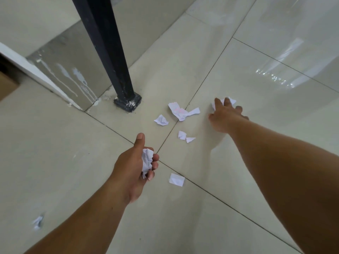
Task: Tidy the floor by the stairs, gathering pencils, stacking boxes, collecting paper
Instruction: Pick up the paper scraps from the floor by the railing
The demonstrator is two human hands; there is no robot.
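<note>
1. A person's left hand (pixel 134 162) hangs low at frame centre, thumb up, fingers curled tight round a crumpled paper wad (pixel 147 162).
2. At 2 o'clock from it, the right hand (pixel 224 116) stretches out over the tiled floor (pixel 256 162). Its fingers are straight and spread apart over a white scrap (pixel 232 101), whose edge shows past the fingertips at the hand's 12 o'clock. The fingers are not clamped on it.
3. Loose paper lies on the tiles between the two hands:
   - a pink-marked sheet (pixel 178 111) at 1 o'clock from the left hand, well apart from it;
   - a small crumpled piece (pixel 161 120) at 12 o'clock;
   - a pair of scraps (pixel 185 136), nearer, also at 1 o'clock;
   - a flat folded piece (pixel 176 179) at 4 o'clock, near the little finger.
4. A blurred scrap (pixel 38 221) lies at the frame's 7 o'clock, beside the left forearm.
5. A black post (pixel 108 52) slants up toward the frame's 11 o'clock. Its paint-flecked base (pixel 127 103) stands at 9 o'clock from the pink-marked sheet.
6. A grey panel (pixel 73 76) streaked with white drips sits at 10 o'clock from the base. A cardboard box (pixel 7 85) shows at the frame's 9 o'clock edge.
</note>
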